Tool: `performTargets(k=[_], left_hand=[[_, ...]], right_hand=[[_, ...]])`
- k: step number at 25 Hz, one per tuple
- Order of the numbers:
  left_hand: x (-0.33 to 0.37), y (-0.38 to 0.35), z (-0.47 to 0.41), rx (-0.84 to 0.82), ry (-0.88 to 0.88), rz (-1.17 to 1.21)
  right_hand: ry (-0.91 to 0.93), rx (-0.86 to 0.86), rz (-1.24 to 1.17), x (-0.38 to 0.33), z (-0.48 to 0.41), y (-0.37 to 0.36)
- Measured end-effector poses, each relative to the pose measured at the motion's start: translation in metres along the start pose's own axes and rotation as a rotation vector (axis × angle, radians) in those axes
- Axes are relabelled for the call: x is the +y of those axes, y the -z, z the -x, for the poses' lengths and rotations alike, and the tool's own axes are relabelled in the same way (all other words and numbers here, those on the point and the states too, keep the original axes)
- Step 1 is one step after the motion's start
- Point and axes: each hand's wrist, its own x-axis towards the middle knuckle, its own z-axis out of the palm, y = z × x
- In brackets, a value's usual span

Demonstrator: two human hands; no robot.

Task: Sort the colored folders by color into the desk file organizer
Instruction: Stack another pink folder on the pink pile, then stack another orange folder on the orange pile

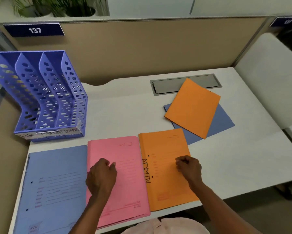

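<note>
Three folders lie side by side along the desk's front edge: a blue folder [57, 188], a pink folder [128, 183] and an orange folder [165, 188] marked ADMIN. My left hand [101, 178] rests on the pink folder with its fingers curled. My right hand [189, 168] rests on the orange folder, fingers curled too. Farther back on the right a second orange folder [192, 107] lies tilted over another blue folder [223, 122]. The purple file organizer [43, 95] stands at the back left with labelled slots that hold no folders.
A grey cable hatch [169, 86] is set into the white desk [121, 112] behind the tilted folders. A beige partition [142, 48] with a number plate 137 closes the back. A second white desk surface [268, 78] adjoins on the right.
</note>
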Motion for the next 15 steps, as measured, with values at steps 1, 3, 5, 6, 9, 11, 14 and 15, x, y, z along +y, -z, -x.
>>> performTargets(k=[1,3,5,6,9,11,14,15], left_hand=[[0.021,-0.005,-0.008,-0.024,-0.043,0.014],[0.064,-0.018,-0.019,-0.087,-0.131,0.059],[0.107,-0.035,-0.027,-0.17,-0.234,0.115],[0.127,-0.043,-0.032,-0.217,-0.283,0.143],[0.178,-0.073,-0.049,-0.295,-0.357,0.153],[0.207,-0.092,-0.061,-0.281,-0.35,0.097],[0.243,-0.114,-0.081,-0.27,-0.41,-0.099],[0.256,-0.119,-0.089,-0.283,-0.434,-0.154]], right_hand=[[-0.018,0.015,-0.027,0.005,-0.006,0.015],[-0.021,0.048,-0.079,0.01,-0.022,0.045],[-0.011,0.078,-0.147,0.01,-0.042,0.071],[-0.009,0.09,-0.182,0.009,-0.052,0.082],[-0.015,0.102,-0.241,0.003,-0.084,0.108],[-0.027,0.088,-0.247,0.003,-0.11,0.123],[-0.047,0.075,-0.209,0.003,-0.145,0.14],[-0.054,0.079,-0.201,0.004,-0.155,0.144]])
